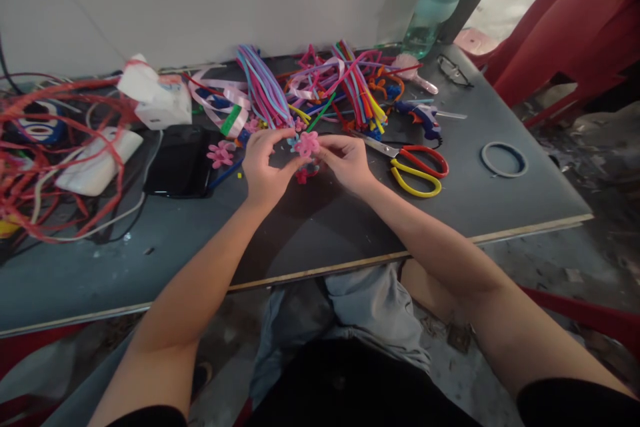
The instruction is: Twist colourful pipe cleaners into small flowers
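Observation:
Both hands meet over the grey table (325, 227). My left hand (265, 167) and my right hand (345, 160) pinch a pink pipe-cleaner flower (307, 144) between their fingertips, holding it just above the tabletop. A small dark pink piece (303, 175) hangs or lies right under it. Another pink flower (221, 154) lies on the table left of my left hand. A heap of coloured pipe cleaners (320, 87) sits just behind the hands.
Red-and-yellow scissors (415, 167) lie right of my right hand, a glue gun (425, 117) behind them, a ring (503, 159) farther right. A black phone (181, 161), white boxes and tangled red cord (55, 147) fill the left. A green bottle (437, 0) and red chair (575, 33) stand at back right.

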